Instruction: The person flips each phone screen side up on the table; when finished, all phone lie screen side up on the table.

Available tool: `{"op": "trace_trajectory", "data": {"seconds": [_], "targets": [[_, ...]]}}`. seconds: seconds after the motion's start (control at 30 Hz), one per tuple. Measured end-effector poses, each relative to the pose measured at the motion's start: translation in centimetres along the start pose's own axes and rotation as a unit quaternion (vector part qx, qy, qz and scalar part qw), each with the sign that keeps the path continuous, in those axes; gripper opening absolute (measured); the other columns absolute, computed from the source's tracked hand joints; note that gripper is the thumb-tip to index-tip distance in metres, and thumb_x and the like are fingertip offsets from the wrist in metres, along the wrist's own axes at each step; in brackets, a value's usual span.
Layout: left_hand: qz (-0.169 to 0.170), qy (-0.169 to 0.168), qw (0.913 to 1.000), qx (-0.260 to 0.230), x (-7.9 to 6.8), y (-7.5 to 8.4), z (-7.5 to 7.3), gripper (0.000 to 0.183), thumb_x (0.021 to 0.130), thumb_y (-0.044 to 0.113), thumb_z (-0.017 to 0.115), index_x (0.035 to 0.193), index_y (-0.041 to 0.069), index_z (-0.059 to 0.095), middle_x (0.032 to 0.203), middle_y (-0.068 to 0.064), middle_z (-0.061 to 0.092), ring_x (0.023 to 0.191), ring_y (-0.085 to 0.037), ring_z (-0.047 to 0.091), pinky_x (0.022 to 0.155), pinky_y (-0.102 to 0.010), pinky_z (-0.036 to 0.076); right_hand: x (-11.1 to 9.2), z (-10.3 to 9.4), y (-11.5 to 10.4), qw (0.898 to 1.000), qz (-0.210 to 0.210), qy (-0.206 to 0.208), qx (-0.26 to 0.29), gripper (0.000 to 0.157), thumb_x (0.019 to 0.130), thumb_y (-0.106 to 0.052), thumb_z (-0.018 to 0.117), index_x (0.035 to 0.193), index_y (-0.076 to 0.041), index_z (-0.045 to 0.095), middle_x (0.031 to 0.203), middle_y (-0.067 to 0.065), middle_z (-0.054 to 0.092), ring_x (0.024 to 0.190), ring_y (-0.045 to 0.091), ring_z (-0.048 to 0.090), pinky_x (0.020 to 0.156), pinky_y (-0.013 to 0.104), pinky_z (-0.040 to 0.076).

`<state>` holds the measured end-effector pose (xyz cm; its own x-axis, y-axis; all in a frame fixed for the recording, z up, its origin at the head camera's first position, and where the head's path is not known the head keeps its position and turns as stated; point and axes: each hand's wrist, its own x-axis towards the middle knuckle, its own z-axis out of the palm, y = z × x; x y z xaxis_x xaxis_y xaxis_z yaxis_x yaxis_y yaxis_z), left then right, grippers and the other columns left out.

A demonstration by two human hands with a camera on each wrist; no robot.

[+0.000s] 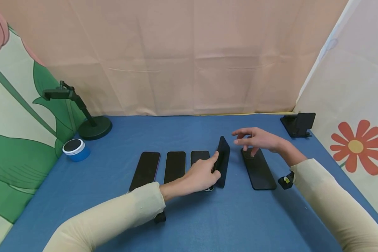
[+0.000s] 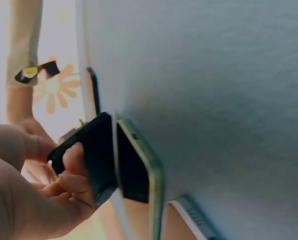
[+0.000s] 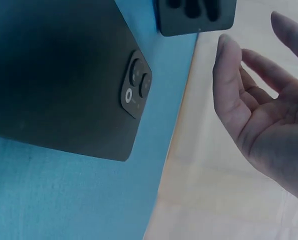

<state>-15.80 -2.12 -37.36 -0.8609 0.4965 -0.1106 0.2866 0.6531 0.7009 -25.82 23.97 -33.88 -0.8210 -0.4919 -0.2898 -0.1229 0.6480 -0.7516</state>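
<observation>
My left hand (image 1: pixel 203 174) grips a black smartphone (image 1: pixel 224 162) by its side. That phone stands steeply tilted beside a face-up phone (image 1: pixel 199 155), which the hand partly hides. In the left wrist view, the thumb and fingers pinch the held phone (image 2: pixel 96 147) near its edge. Relaxed fingers of my right hand (image 1: pixel 259 139) hover over the top end of another black phone (image 1: pixel 260 172), which lies back up. In the right wrist view, this phone's camera block (image 3: pixel 136 85) shows, and the right hand (image 3: pixel 269 107) holds nothing.
Two more dark-screened phones (image 1: pixel 175 166) (image 1: pixel 146 168) lie in the row to the left. A black phone stand (image 1: pixel 298 124) is at the back right. A dark stand with a round base (image 1: pixel 95 128) and a blue-and-white round container (image 1: pixel 76 150) are at the left. Fabric walls surround the blue table (image 1: pixel 226 224).
</observation>
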Motion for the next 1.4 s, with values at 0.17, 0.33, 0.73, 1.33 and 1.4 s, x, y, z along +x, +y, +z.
{"op": "trace_trajectory", "data": {"seconds": [0.17,0.33,0.73,1.33,1.4], "targets": [[-0.015,0.018,0.9913,-0.130,0.2,-0.9,0.0,0.065,0.099,0.015,0.049,0.159,0.010,0.025,0.062,-0.001,0.051,0.052,-0.014,0.052,0.048,-0.023,0.035,-0.2,0.5,0.2,1.000,0.002,-0.001,0.003,0.062,0.099,-0.041,0.063,0.151,-0.015,0.043,0.134,0.016,0.050,0.090,0.031,0.061,0.067,0.038,0.058],[-0.060,0.002,0.9410,-0.333,0.7,-1.7,0.0,0.065,0.102,0.014,0.048,0.160,0.009,0.020,0.080,-0.005,0.063,0.083,-0.020,0.063,0.070,-0.024,0.043,-0.4,1.2,0.4,1.000,0.008,0.007,0.019,0.065,0.099,-0.041,0.062,0.154,-0.016,0.038,0.137,0.017,0.049,0.090,0.030,0.061,0.067,0.037,0.058],[-0.053,0.019,0.8973,-0.438,0.6,-2.1,1.3,0.069,0.101,0.013,0.050,0.162,0.016,0.016,0.085,-0.001,0.059,0.081,-0.013,0.058,0.073,-0.021,0.043,-0.6,2.6,0.9,0.993,0.037,0.036,0.107,0.073,0.100,-0.039,0.061,0.159,-0.013,0.027,0.137,0.024,0.048,0.092,0.031,0.064,0.066,0.037,0.059],[-0.018,-0.004,0.9036,-0.428,0.3,-1.7,0.9,0.073,0.102,0.016,0.054,0.162,0.026,0.014,0.085,-0.002,0.062,0.078,-0.015,0.054,0.071,-0.023,0.042,-0.3,3.4,1.7,0.973,0.019,0.030,0.229,0.070,0.098,-0.029,0.065,0.158,-0.017,0.031,0.123,0.013,0.047,0.079,0.019,0.063,0.059,0.029,0.053],[-0.009,-0.014,0.9068,-0.421,0.3,-1.8,0.7,0.074,0.102,0.018,0.055,0.162,0.025,0.012,0.081,-0.001,0.061,0.074,-0.016,0.053,0.071,-0.024,0.041,-0.4,3.4,1.7,0.972,0.016,0.034,0.231,0.072,0.098,-0.027,0.066,0.159,-0.017,0.029,0.121,0.013,0.046,0.079,0.018,0.062,0.058,0.028,0.053]]}}
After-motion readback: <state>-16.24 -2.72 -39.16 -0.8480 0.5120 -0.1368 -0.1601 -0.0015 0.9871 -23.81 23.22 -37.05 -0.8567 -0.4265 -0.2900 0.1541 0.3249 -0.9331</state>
